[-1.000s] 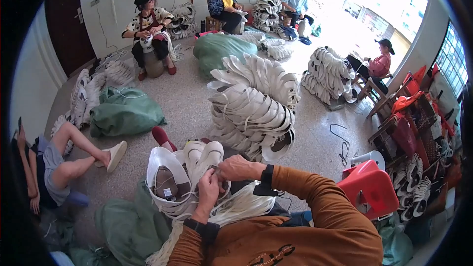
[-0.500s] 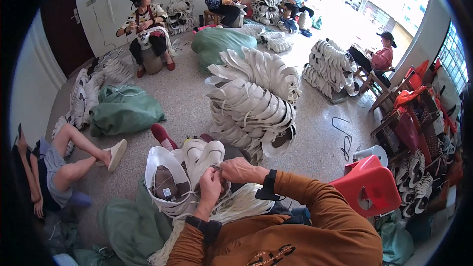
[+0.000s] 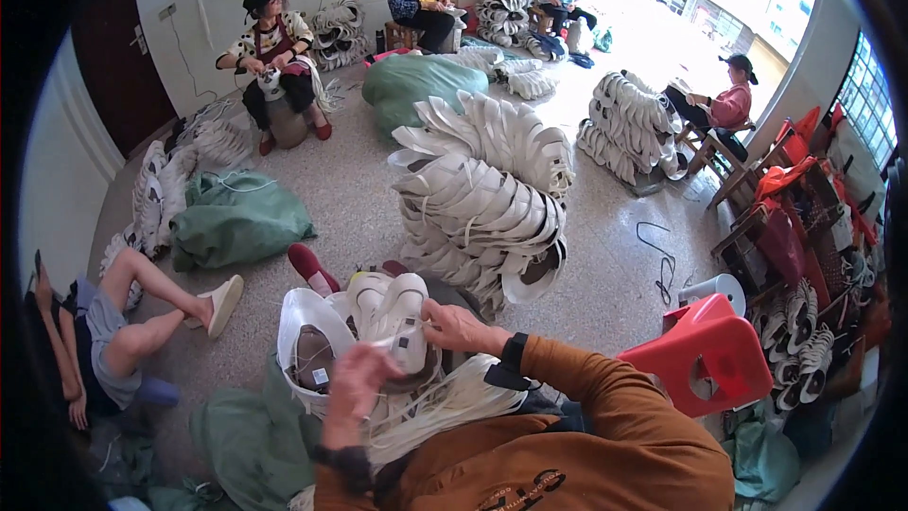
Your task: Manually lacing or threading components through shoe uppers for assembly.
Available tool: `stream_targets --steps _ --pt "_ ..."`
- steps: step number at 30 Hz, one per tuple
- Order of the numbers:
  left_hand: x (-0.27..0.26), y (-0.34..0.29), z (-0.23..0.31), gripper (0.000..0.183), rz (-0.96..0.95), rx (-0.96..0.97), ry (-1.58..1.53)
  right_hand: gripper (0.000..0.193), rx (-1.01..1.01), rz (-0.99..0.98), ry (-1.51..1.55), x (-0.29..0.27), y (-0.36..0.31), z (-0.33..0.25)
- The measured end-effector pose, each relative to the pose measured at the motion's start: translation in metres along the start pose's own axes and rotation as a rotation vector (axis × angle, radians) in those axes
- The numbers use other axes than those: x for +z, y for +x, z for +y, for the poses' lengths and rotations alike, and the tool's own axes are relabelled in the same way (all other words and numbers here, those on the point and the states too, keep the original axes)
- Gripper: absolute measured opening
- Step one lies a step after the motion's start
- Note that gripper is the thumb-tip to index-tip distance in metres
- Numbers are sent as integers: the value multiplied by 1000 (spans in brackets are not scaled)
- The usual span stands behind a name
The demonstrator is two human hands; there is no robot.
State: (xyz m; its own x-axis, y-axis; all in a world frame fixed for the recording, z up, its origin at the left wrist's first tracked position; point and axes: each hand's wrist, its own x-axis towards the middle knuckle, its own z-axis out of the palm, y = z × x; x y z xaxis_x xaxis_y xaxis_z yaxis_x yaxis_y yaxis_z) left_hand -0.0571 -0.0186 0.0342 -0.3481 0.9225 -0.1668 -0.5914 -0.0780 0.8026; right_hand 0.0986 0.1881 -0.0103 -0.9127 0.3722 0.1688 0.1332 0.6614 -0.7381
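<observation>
In front of me is a white shoe upper (image 3: 409, 308) with a small dark square on its tongue, lying beside another white upper (image 3: 367, 295). My right hand (image 3: 459, 325) is at its right edge, thumb and fingers pinched together; what is between them is too small to make out. My left hand (image 3: 359, 383) is smeared by motion, just below and left of the upper, so its fingers do not show clearly. To its left stands a white-rimmed piece (image 3: 301, 303) with a brown-grey inside and a pale tag. A bundle of cream laces (image 3: 454, 407) lies across my lap.
A tall stack of white shoe uppers (image 3: 482, 194) stands ahead. On the right are a red plastic stool (image 3: 705, 355), a white roll (image 3: 716, 291) and piled wooden chairs (image 3: 804, 218). Green sacks (image 3: 236, 218) lie left. Several people sit around; bare legs (image 3: 156, 312) extend nearby at left.
My hands were together at the front of the shoe upper; now they are apart. The left hand has swung down and left, while the right stays near the upper's edge.
</observation>
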Motion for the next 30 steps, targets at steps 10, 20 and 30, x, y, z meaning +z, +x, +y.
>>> stream_targets --steps 10,20,30 --pt "8 -25 63 19 298 265 312 13 319 119 723 2 -17 -24" --pt "61 -16 -14 23 -85 -147 446 34 87 174 1726 -79 -32 -39" --pt "40 -14 -20 20 -115 -160 913 26 470 170 601 -78 -85 -9"
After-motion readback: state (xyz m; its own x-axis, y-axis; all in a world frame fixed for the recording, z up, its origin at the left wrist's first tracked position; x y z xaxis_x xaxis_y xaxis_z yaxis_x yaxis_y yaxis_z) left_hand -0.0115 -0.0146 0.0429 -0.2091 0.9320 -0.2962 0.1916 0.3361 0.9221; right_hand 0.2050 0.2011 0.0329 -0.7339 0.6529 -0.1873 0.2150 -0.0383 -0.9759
